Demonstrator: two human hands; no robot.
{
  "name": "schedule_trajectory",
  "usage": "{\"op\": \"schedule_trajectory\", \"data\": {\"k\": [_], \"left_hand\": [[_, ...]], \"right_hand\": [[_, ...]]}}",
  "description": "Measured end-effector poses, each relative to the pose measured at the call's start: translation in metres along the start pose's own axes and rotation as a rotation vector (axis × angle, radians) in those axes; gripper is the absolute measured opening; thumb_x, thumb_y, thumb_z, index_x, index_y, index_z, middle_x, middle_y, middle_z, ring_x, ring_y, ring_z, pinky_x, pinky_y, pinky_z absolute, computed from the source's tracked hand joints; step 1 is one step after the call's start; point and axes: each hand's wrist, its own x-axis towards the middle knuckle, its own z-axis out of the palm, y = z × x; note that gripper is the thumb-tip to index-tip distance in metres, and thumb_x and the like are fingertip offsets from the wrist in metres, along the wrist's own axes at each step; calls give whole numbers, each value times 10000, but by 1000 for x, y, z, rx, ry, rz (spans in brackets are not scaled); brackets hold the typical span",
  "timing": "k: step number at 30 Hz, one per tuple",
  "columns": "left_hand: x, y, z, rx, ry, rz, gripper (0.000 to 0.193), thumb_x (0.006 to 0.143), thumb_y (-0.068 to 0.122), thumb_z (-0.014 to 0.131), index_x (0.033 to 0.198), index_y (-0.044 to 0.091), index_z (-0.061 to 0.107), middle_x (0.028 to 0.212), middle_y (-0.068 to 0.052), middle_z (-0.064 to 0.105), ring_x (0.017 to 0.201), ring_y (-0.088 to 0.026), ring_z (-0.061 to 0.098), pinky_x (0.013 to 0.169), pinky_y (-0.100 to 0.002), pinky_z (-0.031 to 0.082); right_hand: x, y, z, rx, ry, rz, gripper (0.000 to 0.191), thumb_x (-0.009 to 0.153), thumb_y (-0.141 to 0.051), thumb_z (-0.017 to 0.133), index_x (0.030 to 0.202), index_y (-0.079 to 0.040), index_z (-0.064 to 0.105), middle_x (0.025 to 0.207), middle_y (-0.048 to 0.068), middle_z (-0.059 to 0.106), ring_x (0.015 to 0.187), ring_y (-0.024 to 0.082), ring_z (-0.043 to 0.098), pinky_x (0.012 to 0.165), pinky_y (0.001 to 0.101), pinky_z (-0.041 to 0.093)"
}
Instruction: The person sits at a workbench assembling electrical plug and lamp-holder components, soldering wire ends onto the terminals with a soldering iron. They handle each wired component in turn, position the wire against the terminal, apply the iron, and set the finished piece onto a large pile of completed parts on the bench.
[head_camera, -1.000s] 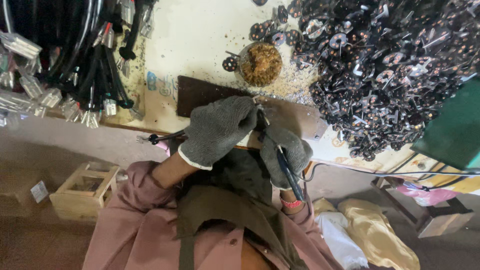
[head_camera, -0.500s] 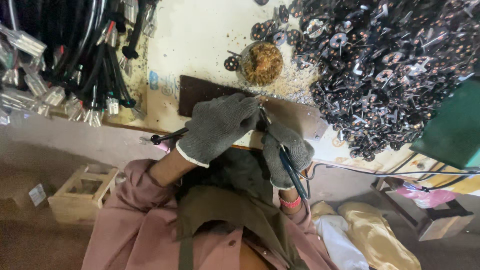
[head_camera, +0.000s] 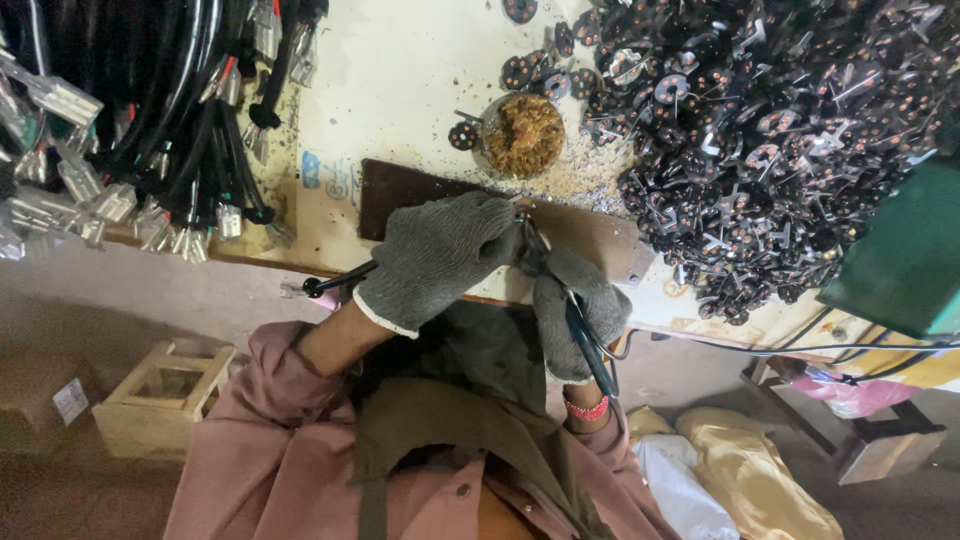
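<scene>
Both hands wear grey knit gloves and meet over a dark brown board (head_camera: 590, 235) at the bench edge. My left hand (head_camera: 440, 255) is closed around a black cable (head_camera: 335, 282) whose metal-tipped end sticks out to the left. My right hand (head_camera: 580, 310) grips a dark pen-like tool with a blue handle (head_camera: 590, 350), its tip pointing up at the spot where the two hands touch. What sits at the tip is hidden by the gloves.
A round tin of brownish wire wool (head_camera: 525, 135) stands just behind the board. A large heap of small black discs with metal tabs (head_camera: 770, 130) fills the right. Black cables with metal terminals (head_camera: 150, 130) hang at left. A wooden crate (head_camera: 165, 395) sits on the floor.
The hands stay together on the board; only the view has shifted slightly. No visible change in grip.
</scene>
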Motion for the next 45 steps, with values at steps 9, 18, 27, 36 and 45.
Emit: {"op": "schedule_trajectory", "data": {"k": [9, 18, 27, 36, 45], "left_hand": [[0, -2, -5, -39, -54, -15, 107, 922, 186, 693, 1003, 135, 645, 881, -91, 660, 760, -323, 676, 629, -461, 527], [1, -1, -5, -65, -19, -8, 78, 943, 175, 697, 988, 155, 636, 878, -78, 663, 759, -311, 686, 649, -454, 536], [1, -1, 3, -29, 10, -9, 64, 926, 162, 718, 964, 148, 667, 861, -77, 686, 741, -307, 692, 632, -435, 546], [-22, -8, -20, -6, 6, -44, 69, 892, 171, 720, 930, 133, 678, 888, -91, 706, 783, -312, 701, 666, -434, 556], [-17, 4, -9, -14, 21, -86, 81, 904, 145, 692, 976, 146, 656, 786, -100, 669, 677, -337, 668, 591, -467, 516]], "right_hand": [[6, -2, -3, 115, -141, 26, 251, 931, 3, 760, 1148, -58, 649, 941, 108, 743, 801, 223, 761, 725, 317, 594], [12, -7, 4, 131, -42, -120, 214, 940, -6, 721, 1129, -15, 621, 1011, 149, 724, 948, 283, 746, 853, 379, 594], [-1, 9, 4, 296, -56, 97, 162, 1022, -97, 687, 1154, -55, 604, 998, 121, 728, 920, 201, 725, 822, 336, 592], [-39, 9, -34, 660, 411, 69, 446, 1075, -476, 610, 946, -49, 623, 792, 120, 626, 607, 195, 534, 533, 262, 421], [-32, 13, -13, 481, -80, 241, 332, 1056, -333, 612, 904, -40, 587, 770, 67, 619, 657, 160, 587, 623, 245, 446]]}}
